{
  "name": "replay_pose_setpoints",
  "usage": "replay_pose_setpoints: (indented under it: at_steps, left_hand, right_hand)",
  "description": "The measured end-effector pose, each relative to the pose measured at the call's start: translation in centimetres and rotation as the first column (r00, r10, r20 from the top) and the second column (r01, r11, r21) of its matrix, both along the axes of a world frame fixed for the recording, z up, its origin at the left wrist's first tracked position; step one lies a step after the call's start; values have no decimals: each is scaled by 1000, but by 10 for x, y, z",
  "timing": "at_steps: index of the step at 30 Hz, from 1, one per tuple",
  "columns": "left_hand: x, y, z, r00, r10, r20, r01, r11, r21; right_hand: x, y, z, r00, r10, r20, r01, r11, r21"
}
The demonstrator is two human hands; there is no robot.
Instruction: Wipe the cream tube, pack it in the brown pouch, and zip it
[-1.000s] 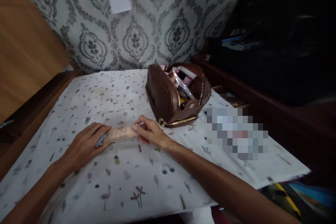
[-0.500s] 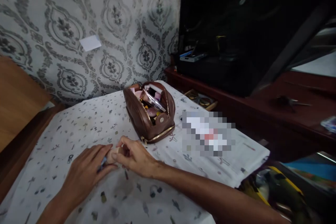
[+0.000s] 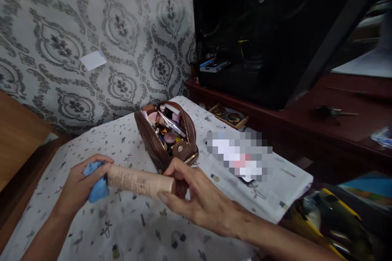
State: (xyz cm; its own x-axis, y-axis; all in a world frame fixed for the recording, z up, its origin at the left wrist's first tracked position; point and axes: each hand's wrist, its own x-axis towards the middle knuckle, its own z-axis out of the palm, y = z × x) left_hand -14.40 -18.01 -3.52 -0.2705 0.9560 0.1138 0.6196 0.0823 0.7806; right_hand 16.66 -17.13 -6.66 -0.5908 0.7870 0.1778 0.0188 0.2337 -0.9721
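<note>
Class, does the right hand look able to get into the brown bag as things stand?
Probably yes: the right hand looks close to the brown bag, whose top is open, though the beige tube it holds may hinder.

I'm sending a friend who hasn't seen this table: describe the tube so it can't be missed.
On the white patterned tablecloth stands an open brown bag. Just nearer the camera, the tube spans the gap between the left hand, with its blue cloth, and the right hand gripping its other end. Unlike bag and cloth, it is long and beige, with small print along its side.
</note>
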Motion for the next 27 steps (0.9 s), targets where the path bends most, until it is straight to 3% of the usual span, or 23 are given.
replay_pose_setpoints:
  at_steps: [3, 6, 10, 12, 15, 17, 19, 22, 27]
  left_hand:
    - [29, 29, 29, 991, -48, -123, 61, 993, 101]
    - [55, 62, 55, 965, -119, -235, 168, 965, 200]
    - [82, 113, 77, 915, -252, -314, 331, 915, 230]
    - [91, 140, 83, 898, -280, -339, 370, 897, 241]
    - [100, 179, 87, 873, -319, -368, 422, 873, 245]
    - [101, 201, 84, 862, -343, -373, 443, 867, 227]
    - [97, 217, 78, 853, -372, -365, 458, 870, 184]
    - [86, 230, 66, 838, -411, -359, 483, 865, 138]
    - [74, 239, 49, 800, -448, -400, 490, 872, 5]
  right_hand:
    - [10, 6, 7, 999, 40, 34, -39, 999, -34]
    - [12, 16, 14, 995, 98, -34, -101, 989, -108]
    - [12, 41, 23, 985, 113, -129, -146, 949, -280]
    - [11, 59, 30, 994, 67, -81, -87, 958, -272]
    - [9, 88, 41, 993, -89, 73, 92, 995, -34]
    - [5, 104, 46, 938, -231, 258, 183, 963, 196]
    - [1, 114, 48, 845, -339, 413, 213, 923, 322]
    - [-6, 119, 46, 774, -376, 510, 178, 901, 395]
    - [-15, 118, 41, 702, -359, 615, -9, 859, 512]
